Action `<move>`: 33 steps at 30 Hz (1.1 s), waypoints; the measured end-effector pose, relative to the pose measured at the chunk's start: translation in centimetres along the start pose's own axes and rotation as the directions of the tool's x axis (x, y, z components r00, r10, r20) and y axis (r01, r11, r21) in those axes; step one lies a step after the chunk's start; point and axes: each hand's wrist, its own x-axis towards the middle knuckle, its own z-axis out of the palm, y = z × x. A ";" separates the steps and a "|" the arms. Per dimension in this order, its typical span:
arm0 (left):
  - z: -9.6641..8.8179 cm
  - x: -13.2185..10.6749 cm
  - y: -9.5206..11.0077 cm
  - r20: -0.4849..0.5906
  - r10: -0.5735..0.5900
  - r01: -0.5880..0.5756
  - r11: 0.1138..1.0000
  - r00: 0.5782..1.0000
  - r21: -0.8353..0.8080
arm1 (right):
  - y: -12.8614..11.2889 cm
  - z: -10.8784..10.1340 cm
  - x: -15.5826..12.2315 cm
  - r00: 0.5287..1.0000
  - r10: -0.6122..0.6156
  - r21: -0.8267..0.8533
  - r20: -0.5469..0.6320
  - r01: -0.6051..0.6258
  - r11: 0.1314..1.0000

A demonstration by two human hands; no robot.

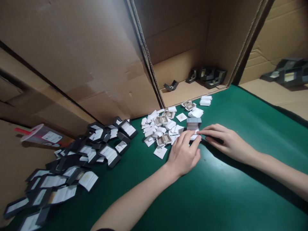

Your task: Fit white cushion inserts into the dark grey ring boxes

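Note:
A small hinged jewelry box [193,120] stands on the green table with its grey lid raised and a pale inside showing. My left hand [184,152] is closed around its front, the fingertips over the near edge and partly hiding it. From the right, my right hand [227,140] reaches in with stretched fingers; the index fingertip touches the white interior. Whether anything small lies under the fingertips is hidden. Left of the box is a heap of white folded card inserts [164,140], some with brown undersides. A flat white card [160,152] lies nearest my left wrist.
Many open black boxes with white papers [109,154] cover the table's left side, beside a plastic cup with a red straw [48,135]. Behind stands an open cardboard carton [180,94] holding several dark boxes [211,77]. More dark boxes [288,72] sit on cardboard at right.

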 end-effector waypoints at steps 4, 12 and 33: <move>-0.5 0.1 0.0 -0.015 0.071 -0.072 0.996 0.997 -0.060 | 0.0 -0.3 0.1 1.000 0.009 -0.018 -0.014 -0.009 1.000; -0.4 0.0 0.0 0.007 0.200 -0.198 0.975 0.980 -0.101 | -0.2 -0.8 0.2 0.996 0.048 -0.030 -0.075 -0.050 0.998; -2.9 1.0 -4.0 0.238 -0.336 0.330 0.942 0.911 0.065 | 0.5 -1.2 0.4 1.000 0.017 -0.075 -0.009 -0.018 0.997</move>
